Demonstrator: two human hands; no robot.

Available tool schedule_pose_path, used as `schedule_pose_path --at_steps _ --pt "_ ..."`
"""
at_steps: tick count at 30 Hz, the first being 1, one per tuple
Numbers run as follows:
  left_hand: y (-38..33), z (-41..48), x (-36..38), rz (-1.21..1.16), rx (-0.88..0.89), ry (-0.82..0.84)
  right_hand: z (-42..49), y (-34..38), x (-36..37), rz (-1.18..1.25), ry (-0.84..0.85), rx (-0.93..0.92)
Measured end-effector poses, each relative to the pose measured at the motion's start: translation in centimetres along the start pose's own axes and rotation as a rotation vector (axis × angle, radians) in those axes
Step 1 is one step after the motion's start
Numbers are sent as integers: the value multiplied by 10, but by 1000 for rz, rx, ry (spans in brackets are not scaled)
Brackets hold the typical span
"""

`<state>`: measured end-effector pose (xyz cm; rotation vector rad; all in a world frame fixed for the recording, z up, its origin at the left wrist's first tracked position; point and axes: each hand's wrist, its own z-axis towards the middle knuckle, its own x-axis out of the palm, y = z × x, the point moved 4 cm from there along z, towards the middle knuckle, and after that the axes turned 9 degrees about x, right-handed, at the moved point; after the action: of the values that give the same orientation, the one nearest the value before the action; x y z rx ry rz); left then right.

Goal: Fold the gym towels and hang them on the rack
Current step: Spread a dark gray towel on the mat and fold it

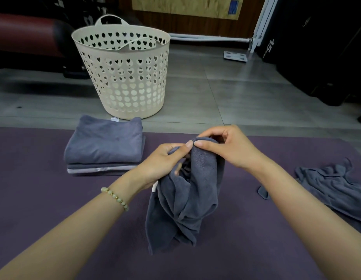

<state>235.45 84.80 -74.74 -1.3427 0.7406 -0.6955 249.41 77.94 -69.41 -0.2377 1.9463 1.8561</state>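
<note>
Both my hands pinch one towel (185, 199) at its top edge, left hand (161, 162), right hand (228, 146), above the mat (34, 199). Stack (105, 144) folded beside the basket (123, 73). Another towel (333, 186) lies crumpled, right. No rack visible; hanging not started.

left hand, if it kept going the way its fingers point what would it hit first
Most likely the right hand: the left hand points across toward it, and both pinch the top of the grey towel, almost touching there. Depth is hard to judge from one view.
</note>
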Motion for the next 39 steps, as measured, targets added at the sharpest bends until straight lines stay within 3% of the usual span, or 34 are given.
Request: schedule_pose_path --at_steps 9,16,19,25,28,32,34,37,39 --pt "-6 -5 10 99 10 71 -4 -21 -1 -80 20 78" --pt "-83 40 -47 113 206 -513 3 11 -98 58 -304 52" --pt "-123 64 -77 44 273 -606 0 33 -155 16 -445 -8" --pt "-173 83 -114 322 329 -816 -13 50 -237 43 -752 -12" --pt "-185 90 -124 487 298 -769 -10 49 -253 -11 -805 36" --pt "-194 102 -120 276 150 -705 0 51 -258 10 -794 192" --pt "-199 102 -117 296 132 -593 2 52 -255 124 -708 281" --pt "-205 91 -123 534 164 -347 -8 58 -247 333 -476 332" --pt "-200 84 -133 622 151 -224 -16 57 -246 308 -314 346"
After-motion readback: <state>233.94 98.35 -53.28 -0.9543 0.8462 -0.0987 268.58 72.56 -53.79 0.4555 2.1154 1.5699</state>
